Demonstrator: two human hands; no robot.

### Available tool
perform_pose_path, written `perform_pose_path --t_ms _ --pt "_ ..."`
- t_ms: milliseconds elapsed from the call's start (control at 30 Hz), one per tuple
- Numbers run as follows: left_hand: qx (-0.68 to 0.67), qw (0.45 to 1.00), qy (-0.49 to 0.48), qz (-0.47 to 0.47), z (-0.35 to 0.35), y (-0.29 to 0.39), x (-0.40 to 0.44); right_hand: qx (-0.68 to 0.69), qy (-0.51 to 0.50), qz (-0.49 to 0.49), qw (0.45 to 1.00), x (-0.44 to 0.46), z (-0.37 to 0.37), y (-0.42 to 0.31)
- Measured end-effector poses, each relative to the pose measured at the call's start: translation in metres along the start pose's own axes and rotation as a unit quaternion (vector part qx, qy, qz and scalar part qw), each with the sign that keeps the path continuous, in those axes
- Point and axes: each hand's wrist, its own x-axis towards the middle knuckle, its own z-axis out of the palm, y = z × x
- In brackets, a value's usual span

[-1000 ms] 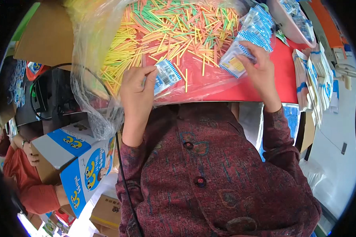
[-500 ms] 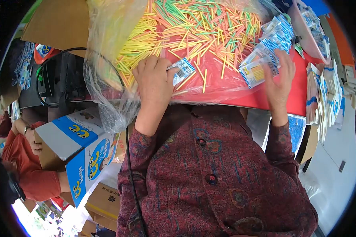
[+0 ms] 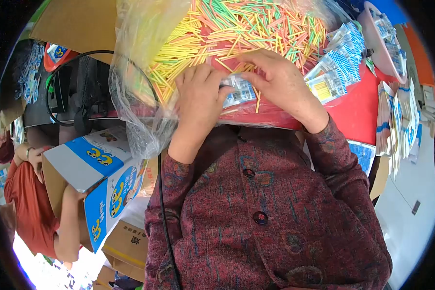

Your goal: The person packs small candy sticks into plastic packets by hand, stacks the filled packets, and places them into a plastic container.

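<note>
My left hand (image 3: pixel 200 94) pinches the left edge of a small clear and blue-white plastic packet (image 3: pixel 240 92) at the near side of the table. Beside the packet's upper right side is my right hand (image 3: pixel 285 84), its thumb and index finger apart; I see nothing held between them. Thin candy-like sticks (image 3: pixel 256 36) in yellow, orange-pink and green lie in a loose heap beyond both hands. To the right of my right hand, several filled packets (image 3: pixel 326 87) overlap in a fanned pile, with yellow sticks showing inside the nearest one.
A crumpled clear plastic bag (image 3: pixel 130 96) lies under and left of the heap. On the right stand a pink basin (image 3: pixel 383 43) of packets and stacks of flat printed packaging (image 3: pixel 396 125). A blue-white carton (image 3: pixel 99 159) sits at lower left, near a person in an orange-red top (image 3: pixel 31 208).
My right hand has left the fanned packets and moved left to the packet at my left hand. A nearby person's arm has shifted at the carton.
</note>
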Motion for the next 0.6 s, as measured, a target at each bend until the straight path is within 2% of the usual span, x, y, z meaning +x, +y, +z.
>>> perform_pose_path --t_ms 100,233,333,433,500,600 --pt "0.024 0.999 -0.033 0.000 0.004 -0.003 0.000 0.028 0.011 0.033 0.999 -0.004 -0.005 0.002" --pt "-0.003 1.000 -0.010 -0.008 0.003 -0.009 -0.001 0.075 0.005 0.082 0.994 -0.003 -0.006 0.001" --pt "-0.052 0.997 0.062 0.010 0.001 -0.012 0.000 0.099 -0.004 0.103 0.990 -0.001 -0.002 -0.006" --pt "-0.072 0.995 0.069 0.000 -0.001 -0.009 0.000 0.113 -0.004 0.114 0.987 0.001 0.002 -0.010" --pt "-0.082 0.994 0.071 -0.005 -0.001 -0.007 0.000 0.177 0.025 0.129 0.975 0.000 0.010 -0.004" --pt "-0.194 0.976 0.024 -0.096 -0.003 -0.006 0.001 0.228 0.043 0.138 0.963 -0.002 0.015 -0.001"
